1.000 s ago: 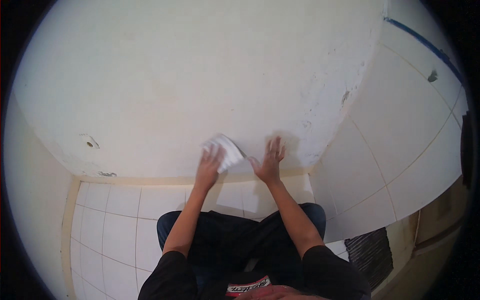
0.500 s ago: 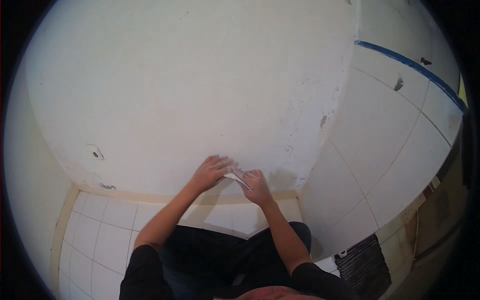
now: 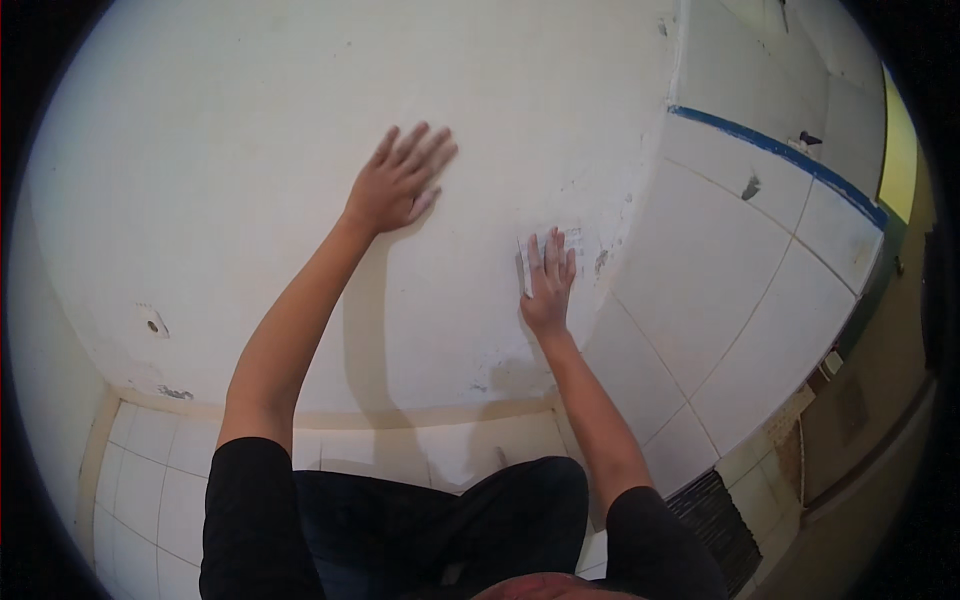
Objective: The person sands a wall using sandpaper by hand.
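Observation:
My left hand [image 3: 395, 185] is spread with its fingers stretched out, on or close to the white wall [image 3: 250, 200]; nothing shows in it. Lower and to the right, my right hand [image 3: 546, 295] lies flat with its fingers extended, over a pale sheet [image 3: 574, 241] with faint marks on it. The sheet seems to rest against the wall, largely covered by the hand, and its material is not clear. Worn, flaking paint surrounds that spot.
A tiled wall [image 3: 690, 290] with a blue strip [image 3: 770, 138] meets the white wall at the right. A wall fitting with a hole [image 3: 152, 324] sits low at the left. Below are floor tiles [image 3: 190, 500] and a dark ribbed mat [image 3: 715, 525].
My hands were together low by the wall, holding a white folded sheet. They have parted and risen, the left going higher, the right moving up and right with the sheet under it.

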A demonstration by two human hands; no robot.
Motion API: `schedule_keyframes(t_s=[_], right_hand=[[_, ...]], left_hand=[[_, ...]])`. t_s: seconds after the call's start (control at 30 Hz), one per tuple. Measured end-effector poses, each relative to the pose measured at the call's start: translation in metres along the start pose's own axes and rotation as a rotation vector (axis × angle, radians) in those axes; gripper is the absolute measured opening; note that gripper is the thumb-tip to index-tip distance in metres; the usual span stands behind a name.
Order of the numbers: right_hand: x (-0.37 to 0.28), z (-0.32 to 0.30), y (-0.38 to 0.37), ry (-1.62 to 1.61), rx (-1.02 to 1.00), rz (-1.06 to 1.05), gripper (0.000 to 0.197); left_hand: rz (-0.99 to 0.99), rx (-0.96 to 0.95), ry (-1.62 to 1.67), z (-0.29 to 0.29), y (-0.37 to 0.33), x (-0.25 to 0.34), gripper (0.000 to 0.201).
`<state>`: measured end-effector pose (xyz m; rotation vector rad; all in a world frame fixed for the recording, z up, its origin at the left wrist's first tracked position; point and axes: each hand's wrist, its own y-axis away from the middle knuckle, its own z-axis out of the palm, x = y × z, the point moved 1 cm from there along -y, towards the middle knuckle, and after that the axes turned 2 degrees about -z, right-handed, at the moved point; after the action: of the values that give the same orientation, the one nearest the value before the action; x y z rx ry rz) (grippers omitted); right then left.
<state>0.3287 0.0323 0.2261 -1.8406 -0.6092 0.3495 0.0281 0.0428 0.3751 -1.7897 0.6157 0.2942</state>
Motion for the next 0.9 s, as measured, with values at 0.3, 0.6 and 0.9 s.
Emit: schedule_keyframes(t_s=[0.3, 0.6, 0.9], right_hand=[[-0.005, 0.029, -0.119, 0.113, 0.011, -0.228, 0.087], [-0.037, 0.036, -0.150, 0.170, 0.158, -0.158, 0.070], [-0.012, 0.026, -0.117, 0.294, -0.167, -0.606, 0.069]], left_hand=[[-0.213, 0.156, -0.016, -0.009, -0.010, -0.021, 0.068], [-0.251, 0.188, 0.032, -0.011, -0.006, -0.021, 0.068], [-0.228, 0.145, 0.068, -0.008, 0.029, -0.029, 0.068]])
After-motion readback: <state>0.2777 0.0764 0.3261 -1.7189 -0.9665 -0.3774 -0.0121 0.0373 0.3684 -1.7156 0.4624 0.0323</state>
